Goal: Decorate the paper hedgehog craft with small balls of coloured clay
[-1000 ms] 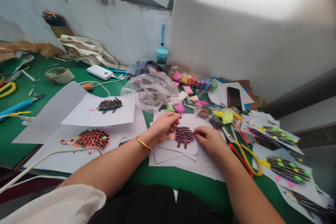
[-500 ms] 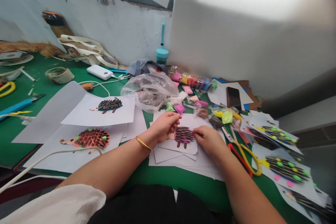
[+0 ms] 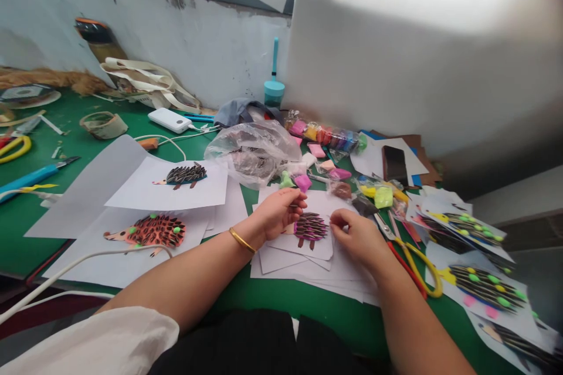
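A small hedgehog figure (image 3: pixel 311 226), pink-purple with dark seed-like spines and brown feet, lies on a white card atop a stack of white paper (image 3: pixel 281 262). Over the card's left part hovers my left hand (image 3: pixel 281 212), palm turned up and fingers curled round something I cannot make out; it covers part of the hedgehog's head. My right hand (image 3: pixel 357 235) is just right of the figure, thumb and forefinger tips pressed together, apart from the spines. Whether anything sits in that pinch is too small to tell.
Behind the hands lie a clear plastic bag (image 3: pixel 255 155) and packets of coloured clay (image 3: pixel 302 182). Scissors (image 3: pixel 416 258) and more hedgehog cards (image 3: pixel 484 287) are on the right. Left are a red hedgehog (image 3: pixel 153 231), a dark one (image 3: pixel 186 174) and a white cable (image 3: pixel 88 258).
My right hand has drawn back to the right, away from the hedgehog's spines. My left hand stays nearly in place, its fingers slightly shifted. The whole view has moved a little.
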`<action>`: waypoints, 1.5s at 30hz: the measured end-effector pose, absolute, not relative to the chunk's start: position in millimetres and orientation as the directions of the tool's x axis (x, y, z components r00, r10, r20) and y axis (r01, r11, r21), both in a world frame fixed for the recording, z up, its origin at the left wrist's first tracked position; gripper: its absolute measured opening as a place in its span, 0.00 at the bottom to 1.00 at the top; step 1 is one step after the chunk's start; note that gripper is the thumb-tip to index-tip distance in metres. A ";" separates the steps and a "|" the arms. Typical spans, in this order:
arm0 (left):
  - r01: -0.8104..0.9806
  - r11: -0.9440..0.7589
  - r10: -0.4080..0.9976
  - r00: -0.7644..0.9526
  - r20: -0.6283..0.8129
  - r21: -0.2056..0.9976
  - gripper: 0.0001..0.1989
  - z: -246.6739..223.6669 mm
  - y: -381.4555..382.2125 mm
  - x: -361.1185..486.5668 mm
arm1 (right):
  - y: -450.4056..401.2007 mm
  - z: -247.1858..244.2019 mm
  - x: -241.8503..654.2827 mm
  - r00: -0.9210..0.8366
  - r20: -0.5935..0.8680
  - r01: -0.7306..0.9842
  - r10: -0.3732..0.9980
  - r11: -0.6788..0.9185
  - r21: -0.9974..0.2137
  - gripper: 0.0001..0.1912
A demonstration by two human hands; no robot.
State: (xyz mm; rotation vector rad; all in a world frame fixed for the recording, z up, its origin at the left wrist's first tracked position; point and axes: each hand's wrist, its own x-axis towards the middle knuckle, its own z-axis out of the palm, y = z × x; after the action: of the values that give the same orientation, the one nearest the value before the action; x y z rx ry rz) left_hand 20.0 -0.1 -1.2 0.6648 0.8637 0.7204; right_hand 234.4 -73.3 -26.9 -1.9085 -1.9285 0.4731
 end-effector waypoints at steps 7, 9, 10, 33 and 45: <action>-0.291 0.603 0.772 0.448 -0.451 0.743 0.07 2.0 -1.3 20.4 | -72.4 -32.9 239.2 -0.090 0.126 0.860 0.988 0.141 -0.490 0.17; -0.293 0.603 0.772 0.449 -0.450 0.742 0.07 1.5 -1.1 20.5 | -72.4 -34.7 238.6 -0.101 0.124 0.867 0.987 0.148 -0.475 0.17; -0.294 0.603 0.772 0.450 -0.449 0.742 0.07 1.0 -0.9 20.4 | -72.3 -35.5 238.4 -0.102 0.124 0.870 0.987 0.149 -0.470 0.17; -0.231 0.759 0.496 0.811 -0.310 0.608 0.29 0.6 -17.4 19.3 | -78.7 -20.1 195.6 -0.205 0.552 0.726 0.808 0.504 -0.468 0.07; -0.468 0.545 0.838 0.310 -0.448 0.696 0.21 -2.0 7.2 18.9 | -84.3 -19.6 228.6 -0.052 0.125 0.754 0.991 0.121 -0.645 0.07</action>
State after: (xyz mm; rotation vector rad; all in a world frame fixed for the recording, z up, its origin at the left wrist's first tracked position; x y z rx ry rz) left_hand 18.9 7.2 -2.0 0.4883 0.8876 0.9089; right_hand 228.6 -84.3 -19.6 -1.6847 -1.8603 0.5648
